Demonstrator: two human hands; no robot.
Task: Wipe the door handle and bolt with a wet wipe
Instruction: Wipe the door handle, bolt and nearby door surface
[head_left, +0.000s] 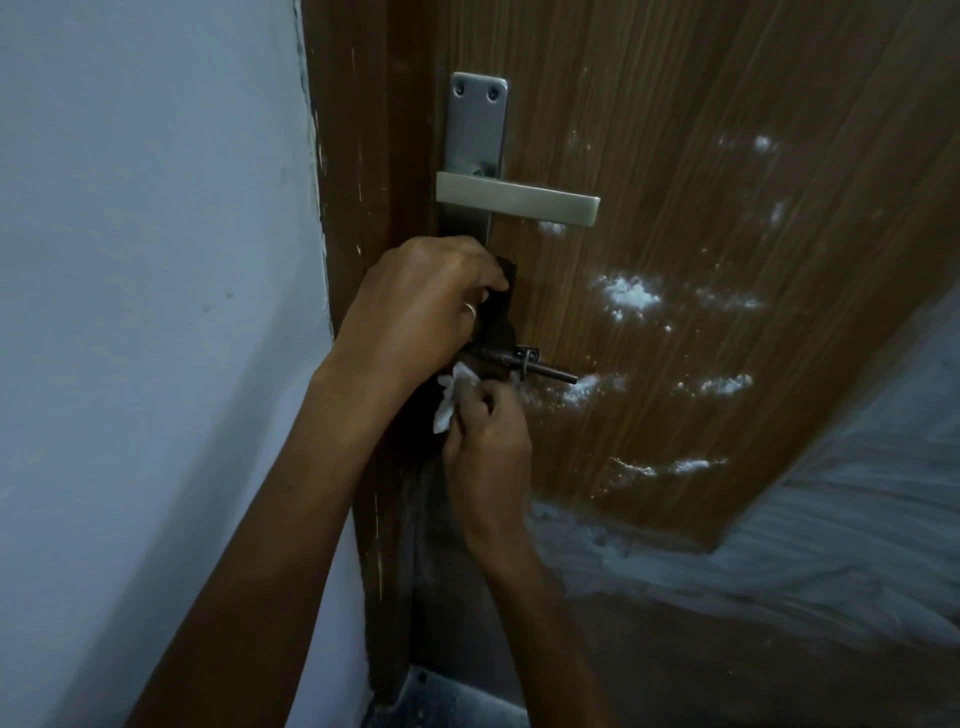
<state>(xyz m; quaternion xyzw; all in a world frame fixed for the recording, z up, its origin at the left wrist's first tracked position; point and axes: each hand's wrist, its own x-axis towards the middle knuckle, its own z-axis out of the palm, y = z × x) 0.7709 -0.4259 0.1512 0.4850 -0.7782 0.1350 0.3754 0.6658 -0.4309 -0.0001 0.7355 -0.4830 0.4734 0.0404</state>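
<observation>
Pinching a crumpled white wet wipe (451, 397) in its fingers, the right hand (485, 436) presses it up against the dark bolt (524, 364) on the brown door (675, 260). The left hand (415, 306) is curled around the dark metal part just above the bolt. The silver door handle (517, 200) sticks out higher up, with no hand on it. White spots dot the door.

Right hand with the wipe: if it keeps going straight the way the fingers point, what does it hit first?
Most likely the dark bolt. The right hand points up the door, with the wet wipe bunched at its fingertips just below the bolt. The left hand sits close above and to the left; depth is unclear.
</observation>
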